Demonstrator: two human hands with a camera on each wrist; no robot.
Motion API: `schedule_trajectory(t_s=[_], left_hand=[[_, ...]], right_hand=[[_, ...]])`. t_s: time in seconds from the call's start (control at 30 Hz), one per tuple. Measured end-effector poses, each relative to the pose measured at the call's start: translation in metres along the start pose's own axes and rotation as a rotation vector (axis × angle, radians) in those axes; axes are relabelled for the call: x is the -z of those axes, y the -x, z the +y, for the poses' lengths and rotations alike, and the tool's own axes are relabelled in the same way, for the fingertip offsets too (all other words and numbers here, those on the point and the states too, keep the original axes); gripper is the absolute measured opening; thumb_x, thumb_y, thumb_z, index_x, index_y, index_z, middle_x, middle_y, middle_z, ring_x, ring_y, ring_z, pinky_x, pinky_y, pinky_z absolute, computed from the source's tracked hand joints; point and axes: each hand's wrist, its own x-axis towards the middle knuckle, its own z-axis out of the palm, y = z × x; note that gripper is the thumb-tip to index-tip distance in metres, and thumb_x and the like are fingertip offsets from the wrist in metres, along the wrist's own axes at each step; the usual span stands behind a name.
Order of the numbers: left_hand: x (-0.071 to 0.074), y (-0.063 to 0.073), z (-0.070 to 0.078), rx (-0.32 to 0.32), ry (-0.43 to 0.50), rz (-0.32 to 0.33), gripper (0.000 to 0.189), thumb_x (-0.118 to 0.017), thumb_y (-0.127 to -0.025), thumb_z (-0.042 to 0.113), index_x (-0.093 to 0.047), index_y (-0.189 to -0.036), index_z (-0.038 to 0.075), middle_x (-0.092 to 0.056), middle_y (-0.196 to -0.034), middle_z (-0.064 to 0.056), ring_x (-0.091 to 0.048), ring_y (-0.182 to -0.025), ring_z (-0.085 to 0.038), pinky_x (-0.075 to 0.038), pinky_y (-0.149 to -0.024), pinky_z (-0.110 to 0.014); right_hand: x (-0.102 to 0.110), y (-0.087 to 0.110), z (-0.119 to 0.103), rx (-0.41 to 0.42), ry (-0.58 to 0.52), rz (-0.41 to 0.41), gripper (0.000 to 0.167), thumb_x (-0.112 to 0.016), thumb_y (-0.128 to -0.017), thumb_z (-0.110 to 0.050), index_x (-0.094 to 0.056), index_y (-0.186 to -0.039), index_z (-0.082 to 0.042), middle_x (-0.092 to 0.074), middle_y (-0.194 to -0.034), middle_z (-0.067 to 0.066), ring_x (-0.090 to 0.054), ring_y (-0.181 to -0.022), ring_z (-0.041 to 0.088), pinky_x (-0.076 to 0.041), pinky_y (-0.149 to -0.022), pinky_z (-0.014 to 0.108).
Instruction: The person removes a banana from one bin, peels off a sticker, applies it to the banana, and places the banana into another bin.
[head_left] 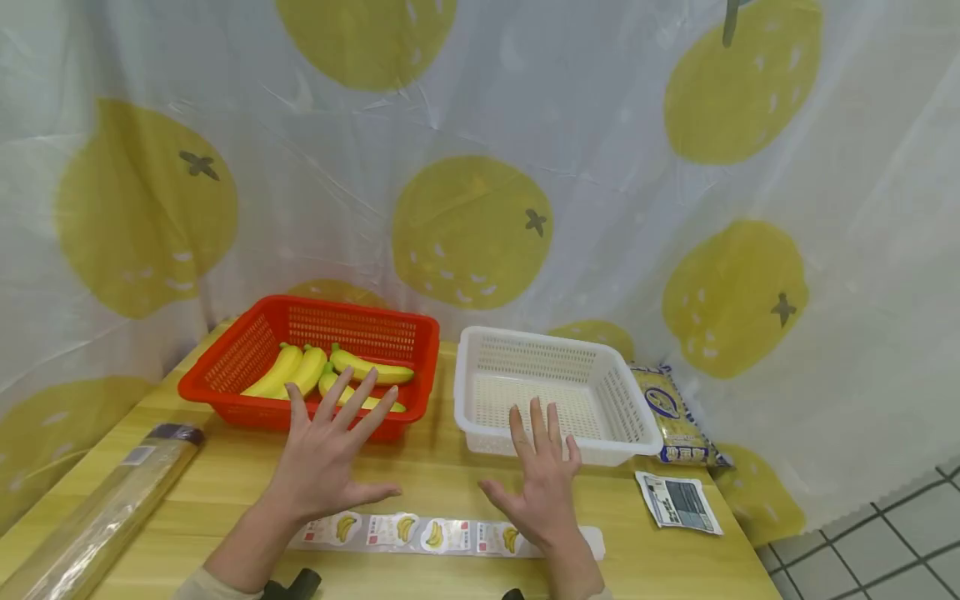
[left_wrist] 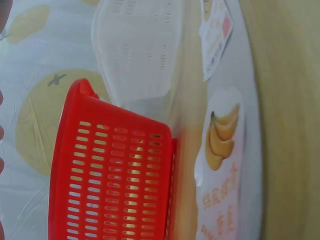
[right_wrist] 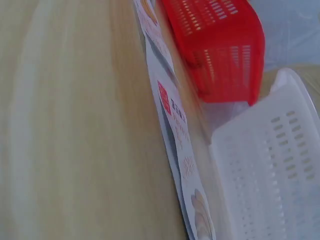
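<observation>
My left hand (head_left: pixel 318 462) is held with fingers spread in front of the red basket (head_left: pixel 307 414), holding nothing. Several yellow bananas (head_left: pixel 371 367) lie in that basket. My right hand (head_left: pixel 543 492), fingers also spread, is in front of the white basket (head_left: pixel 555 446), which shows only its bare slotted floor. Below both hands runs a strip of banana stickers (head_left: pixel 420 533) laid across the table; the forearms overlap parts of it. In the left wrist view a banana sticker (left_wrist: pixel 220 135) shows close up, with the red basket beyond it. The right wrist view shows the strip's edge (right_wrist: pixel 172 120) and both baskets.
At the left edge of the wooden table (head_left: pixel 225 483) lies a long clear-wrapped roll (head_left: pixel 112 517). A yellow printed bag (head_left: pixel 671 417) leans beside the white basket on the right, with a small white packet (head_left: pixel 678 502) in front. A lemon-patterned curtain (head_left: pixel 600 208) hangs behind.
</observation>
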Motion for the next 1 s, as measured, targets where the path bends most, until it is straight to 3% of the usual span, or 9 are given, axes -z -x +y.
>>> schedule_trajectory(t_s=[0.1, 0.2, 0.27, 0.33, 0.37, 0.5, 0.67, 0.83, 1.0], left_hand=[[0.001, -0.002, -0.007, 0.038, 0.034, -0.006, 0.11, -0.052, -0.075, 0.093, -0.037, -0.161, 0.026, -0.029, -0.169, -0.007, -0.025, -0.154, -0.039, 0.009, -0.106, -0.086], [0.006, -0.009, -0.018, 0.138, 0.127, -0.072, 0.097, -0.062, -0.082, 0.08, -0.041, -0.159, 0.024, -0.039, -0.164, -0.009, -0.034, -0.149, -0.041, 0.0, -0.11, -0.084], [0.012, -0.016, -0.03, 0.227, 0.2, -0.148, 0.085, -0.067, -0.088, 0.068, -0.046, -0.156, 0.022, -0.046, -0.159, -0.01, -0.04, -0.145, -0.042, -0.012, -0.114, -0.081], [0.017, -0.025, -0.046, 0.309, 0.269, -0.232, 0.068, -0.07, -0.095, 0.05, -0.052, -0.152, 0.018, -0.052, -0.154, -0.014, -0.047, -0.139, -0.044, -0.028, -0.112, -0.074], [0.019, -0.03, -0.055, 0.348, 0.3, -0.275, 0.059, -0.069, -0.098, 0.041, -0.054, -0.149, 0.016, -0.054, -0.151, -0.015, -0.056, -0.128, -0.045, -0.039, -0.107, -0.07], [0.026, -0.049, -0.095, 0.424, 0.319, -0.399, 0.042, -0.059, -0.099, 0.014, -0.061, -0.14, 0.008, -0.063, -0.138, -0.021, -0.064, -0.112, -0.045, -0.052, -0.09, -0.06], [0.022, -0.062, -0.134, 0.486, 0.303, -0.507, 0.04, -0.063, -0.096, 0.01, -0.06, -0.134, -0.002, -0.067, -0.127, -0.028, -0.065, -0.113, -0.047, -0.054, -0.091, -0.06], [0.006, -0.061, -0.154, 0.543, 0.287, -0.617, 0.046, -0.073, -0.092, 0.015, -0.061, -0.129, -0.008, -0.068, -0.119, -0.03, -0.065, -0.107, -0.046, -0.054, -0.091, -0.058], [0.0, -0.054, -0.166, 0.615, 0.235, -0.642, 0.047, -0.073, -0.085, 0.011, -0.062, -0.124, -0.013, -0.064, -0.123, -0.034, -0.063, -0.105, -0.046, -0.052, -0.093, -0.059]], right_hand=[[-0.005, -0.005, -0.011, 0.037, -0.054, 0.072, 0.081, -0.044, -0.097, -0.07, -0.044, -0.157, -0.016, -0.034, -0.166, 0.014, -0.031, -0.149, 0.044, -0.024, -0.1, 0.069], [-0.013, -0.014, -0.028, 0.101, -0.144, 0.152, 0.062, -0.063, -0.095, -0.04, -0.055, -0.148, -0.009, -0.051, -0.153, 0.016, -0.05, -0.133, 0.038, -0.035, -0.093, 0.056], [-0.019, -0.022, -0.039, 0.126, -0.212, 0.175, 0.054, -0.068, -0.09, -0.022, -0.061, -0.141, -0.005, -0.06, -0.142, 0.016, -0.058, -0.121, 0.033, -0.046, -0.093, 0.048], [-0.024, -0.031, -0.05, 0.118, -0.292, 0.158, 0.047, -0.07, -0.088, -0.011, -0.066, -0.134, -0.002, -0.066, -0.132, 0.016, -0.066, -0.106, 0.026, -0.055, -0.083, 0.035], [-0.026, -0.036, -0.055, 0.103, -0.336, 0.136, 0.043, -0.071, -0.088, -0.007, -0.067, -0.131, -0.001, -0.067, -0.129, 0.016, -0.068, -0.099, 0.023, -0.058, -0.077, 0.03], [-0.032, -0.055, -0.067, 0.007, -0.443, 0.044, 0.034, -0.071, -0.09, -0.003, -0.07, -0.124, 0.003, -0.071, -0.124, 0.018, -0.068, -0.075, 0.012, -0.055, -0.059, 0.018], [-0.044, -0.066, -0.071, -0.081, -0.45, -0.051, 0.033, -0.071, -0.094, -0.005, -0.069, -0.124, 0.006, -0.066, -0.13, 0.027, -0.062, -0.066, 0.007, -0.054, -0.062, 0.015], [-0.057, -0.061, -0.071, -0.141, -0.433, -0.134, 0.031, -0.072, -0.096, -0.01, -0.071, -0.124, 0.005, -0.06, -0.139, 0.028, -0.069, -0.072, 0.006, -0.054, -0.066, 0.012], [-0.065, -0.058, -0.074, -0.057, -0.362, -0.085, 0.031, -0.076, -0.094, -0.012, -0.073, -0.12, 0.004, -0.062, -0.138, 0.027, -0.073, -0.078, 0.012, -0.055, -0.071, 0.012]])
